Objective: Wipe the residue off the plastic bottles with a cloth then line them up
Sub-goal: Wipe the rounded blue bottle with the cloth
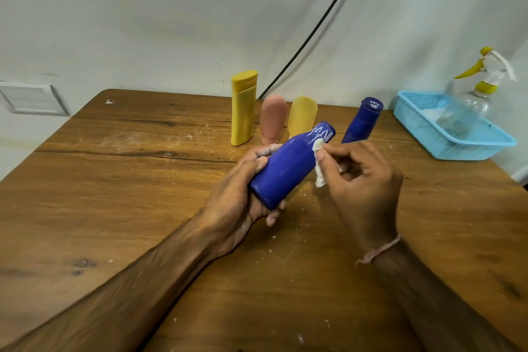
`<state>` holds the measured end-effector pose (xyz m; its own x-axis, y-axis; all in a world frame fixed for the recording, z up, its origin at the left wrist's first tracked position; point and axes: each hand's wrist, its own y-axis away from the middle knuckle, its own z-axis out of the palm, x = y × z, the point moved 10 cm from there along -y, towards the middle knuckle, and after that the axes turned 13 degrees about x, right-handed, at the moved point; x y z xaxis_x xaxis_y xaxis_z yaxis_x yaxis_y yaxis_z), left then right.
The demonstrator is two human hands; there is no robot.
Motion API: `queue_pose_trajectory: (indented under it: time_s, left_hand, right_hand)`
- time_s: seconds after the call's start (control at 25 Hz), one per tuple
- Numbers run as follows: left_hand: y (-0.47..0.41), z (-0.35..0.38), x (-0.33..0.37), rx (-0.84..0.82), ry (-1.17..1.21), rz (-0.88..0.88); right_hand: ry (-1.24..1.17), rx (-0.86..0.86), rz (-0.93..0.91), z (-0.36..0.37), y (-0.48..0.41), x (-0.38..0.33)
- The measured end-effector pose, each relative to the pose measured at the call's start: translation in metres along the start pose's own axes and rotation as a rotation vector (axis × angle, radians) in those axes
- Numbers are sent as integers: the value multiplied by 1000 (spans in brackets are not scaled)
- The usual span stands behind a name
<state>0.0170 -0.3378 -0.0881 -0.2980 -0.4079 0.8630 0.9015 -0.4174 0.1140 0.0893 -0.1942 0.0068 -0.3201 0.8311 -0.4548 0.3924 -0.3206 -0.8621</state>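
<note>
No legible text, only white smears on the blue bottle

The left hand grips the blue bottle from beneath, the right hand pinches the cloth against it.

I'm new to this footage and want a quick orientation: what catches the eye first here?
The blue bottle at the centre, tilted in the left hand, while the right hand pinches a small white cloth against white streaks near its top. Behind it a yellow bottle, pink bottle, pale yellow bottle and second blue bottle stand in a row at the far side of the table. A light blue basket sits at the right.
</note>
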Motion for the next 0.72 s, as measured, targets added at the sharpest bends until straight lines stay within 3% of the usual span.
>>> queue_pose_trajectory:
  time_s: [0.16, 0.24, 0.36, 0.44, 0.56, 0.72]
  left_hand:
    - [1, -2, 2, 13, 50, -26]
    - [1, -1, 3, 11, 52, -37]
    - [3, 2, 1, -2, 51, -73]
    - [4, 3, 2, -11, 53, -70]
    - [4, 1, 2, -14, 40, -49]
    - [1, 3, -3, -54, 30, -53]
  right_hand:
    - [-87, -221, -160, 17, 16, -22]
    - [-40, -144, -146, 13, 12, -19]
    - [-14, 84, 116, -10, -3, 20]
    - [-20, 72, 92, -10, -2, 20]
    - [-3, -5, -109, -1, 4, -9]
    - [7, 134, 109, -18, -8, 19]
